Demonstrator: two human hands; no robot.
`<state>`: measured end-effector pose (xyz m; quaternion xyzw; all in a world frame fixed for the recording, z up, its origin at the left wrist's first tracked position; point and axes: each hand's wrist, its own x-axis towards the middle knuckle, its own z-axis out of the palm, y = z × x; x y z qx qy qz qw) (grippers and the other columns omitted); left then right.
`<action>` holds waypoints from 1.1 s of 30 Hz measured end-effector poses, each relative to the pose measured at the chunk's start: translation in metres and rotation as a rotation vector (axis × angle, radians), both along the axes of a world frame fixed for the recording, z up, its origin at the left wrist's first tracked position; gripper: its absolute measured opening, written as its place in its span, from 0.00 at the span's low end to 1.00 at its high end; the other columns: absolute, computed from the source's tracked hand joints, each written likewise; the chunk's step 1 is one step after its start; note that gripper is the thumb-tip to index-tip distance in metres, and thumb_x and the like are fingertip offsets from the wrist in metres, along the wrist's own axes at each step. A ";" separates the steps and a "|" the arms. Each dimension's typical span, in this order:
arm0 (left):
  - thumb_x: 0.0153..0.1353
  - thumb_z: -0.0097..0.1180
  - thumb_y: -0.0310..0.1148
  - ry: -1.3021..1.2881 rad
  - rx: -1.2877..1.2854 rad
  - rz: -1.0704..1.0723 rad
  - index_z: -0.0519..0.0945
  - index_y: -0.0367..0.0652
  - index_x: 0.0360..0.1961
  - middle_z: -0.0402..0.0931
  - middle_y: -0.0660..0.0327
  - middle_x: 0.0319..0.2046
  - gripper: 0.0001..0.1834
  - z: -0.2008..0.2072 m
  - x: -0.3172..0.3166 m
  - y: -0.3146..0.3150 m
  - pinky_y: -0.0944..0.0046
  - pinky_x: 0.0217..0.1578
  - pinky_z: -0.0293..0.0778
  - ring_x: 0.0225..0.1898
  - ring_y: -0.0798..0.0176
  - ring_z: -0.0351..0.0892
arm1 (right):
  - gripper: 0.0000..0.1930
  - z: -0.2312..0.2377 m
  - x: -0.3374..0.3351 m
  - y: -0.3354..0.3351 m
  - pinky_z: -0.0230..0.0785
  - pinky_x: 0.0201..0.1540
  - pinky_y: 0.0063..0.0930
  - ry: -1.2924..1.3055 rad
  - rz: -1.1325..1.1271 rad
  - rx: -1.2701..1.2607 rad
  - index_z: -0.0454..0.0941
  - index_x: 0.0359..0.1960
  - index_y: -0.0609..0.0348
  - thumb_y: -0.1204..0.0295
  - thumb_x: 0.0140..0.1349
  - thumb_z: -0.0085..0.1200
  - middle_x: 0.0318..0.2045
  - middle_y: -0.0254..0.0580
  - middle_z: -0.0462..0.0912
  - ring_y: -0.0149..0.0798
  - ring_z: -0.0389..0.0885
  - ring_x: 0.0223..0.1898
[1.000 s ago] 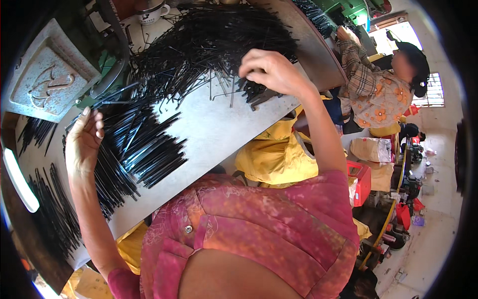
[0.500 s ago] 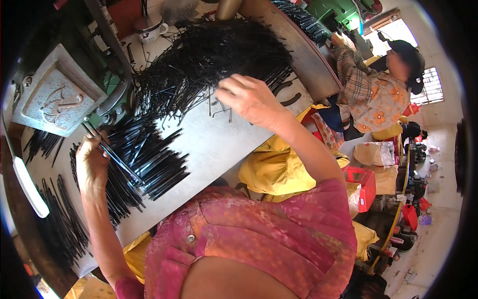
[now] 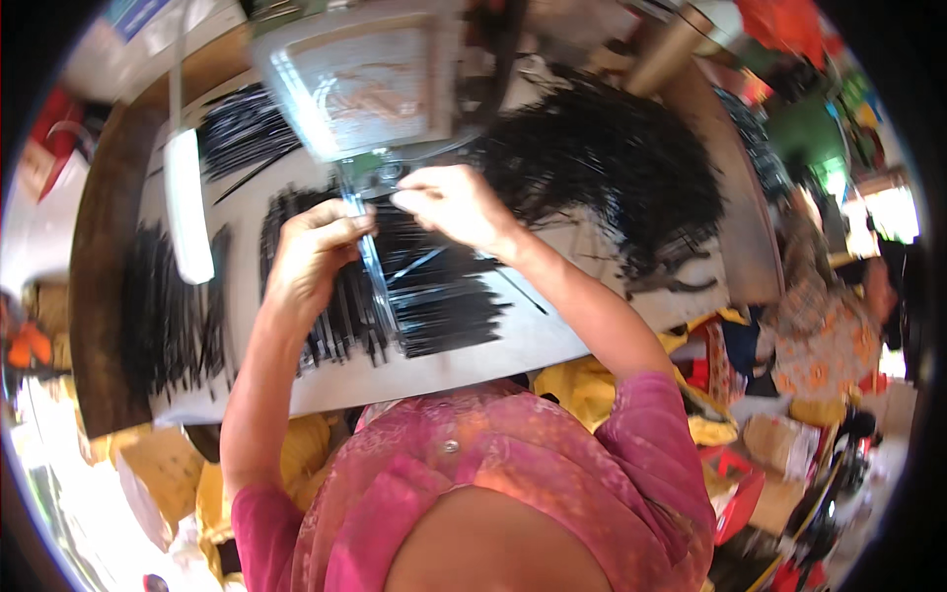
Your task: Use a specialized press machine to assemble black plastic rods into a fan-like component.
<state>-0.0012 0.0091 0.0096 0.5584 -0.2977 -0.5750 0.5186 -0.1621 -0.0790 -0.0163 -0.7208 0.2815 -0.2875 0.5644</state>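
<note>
Tabletop (image 3: pixel 538 340) carries black rods (image 3: pixel 449 316) in aligned bundles, with a tangled heap (image 3: pixel 617 168) toward the right. Hands are apart: the left hand (image 3: pixel 314 247) is clamped on a few rods below the machine (image 3: pixel 360 99); the right hand (image 3: pixel 459 207) is bent near it — blur prevents telling whether it grips anything. Containers beyond the tabletop edge: sack (image 3: pixel 577 390), carton (image 3: pixel 163 469), red box (image 3: pixel 742 505) — contents cannot be made out.

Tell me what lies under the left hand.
Dark rods on the pale tabletop show beside the left hand. Whatever lies directly beneath the hand is covered and cannot be seen.
</note>
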 end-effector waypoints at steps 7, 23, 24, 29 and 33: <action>0.43 0.56 0.27 0.103 0.047 0.001 0.72 0.43 0.22 0.72 0.65 0.19 0.05 -0.001 0.004 -0.003 0.76 0.20 0.63 0.19 0.74 0.68 | 0.08 0.019 0.007 -0.001 0.54 0.16 0.13 -0.039 -0.044 0.352 0.74 0.25 0.66 0.71 0.52 0.50 0.14 0.30 0.70 0.20 0.64 0.15; 0.49 0.56 0.31 0.066 0.025 -0.038 0.73 0.43 0.24 0.71 0.66 0.15 0.05 -0.004 -0.002 -0.011 0.79 0.09 0.50 0.10 0.79 0.58 | 0.10 0.019 0.002 -0.003 0.43 0.13 0.10 -0.062 -0.048 0.393 0.73 0.30 0.65 0.69 0.57 0.46 0.14 0.24 0.63 0.16 0.54 0.12; 0.49 0.56 0.30 0.065 0.023 -0.039 0.73 0.43 0.25 0.71 0.66 0.15 0.05 -0.004 -0.002 -0.011 0.79 0.09 0.50 0.10 0.79 0.58 | 0.10 0.019 0.002 -0.004 0.42 0.12 0.10 -0.065 -0.038 0.383 0.73 0.30 0.65 0.69 0.57 0.46 0.14 0.24 0.63 0.16 0.54 0.12; 0.49 0.55 0.29 0.061 0.031 -0.016 0.73 0.43 0.25 0.70 0.66 0.14 0.04 -0.003 -0.003 -0.010 0.79 0.09 0.50 0.10 0.79 0.58 | 0.10 0.020 0.004 -0.003 0.42 0.12 0.10 -0.061 -0.031 0.362 0.73 0.30 0.66 0.69 0.56 0.46 0.14 0.24 0.63 0.16 0.54 0.12; 0.49 0.55 0.27 0.007 -0.001 -0.004 0.73 0.42 0.23 0.70 0.65 0.14 0.03 -0.005 -0.004 -0.011 0.79 0.09 0.51 0.09 0.78 0.59 | 0.10 0.017 0.006 -0.003 0.42 0.13 0.10 -0.068 -0.028 0.339 0.73 0.30 0.65 0.70 0.56 0.46 0.14 0.24 0.63 0.16 0.54 0.12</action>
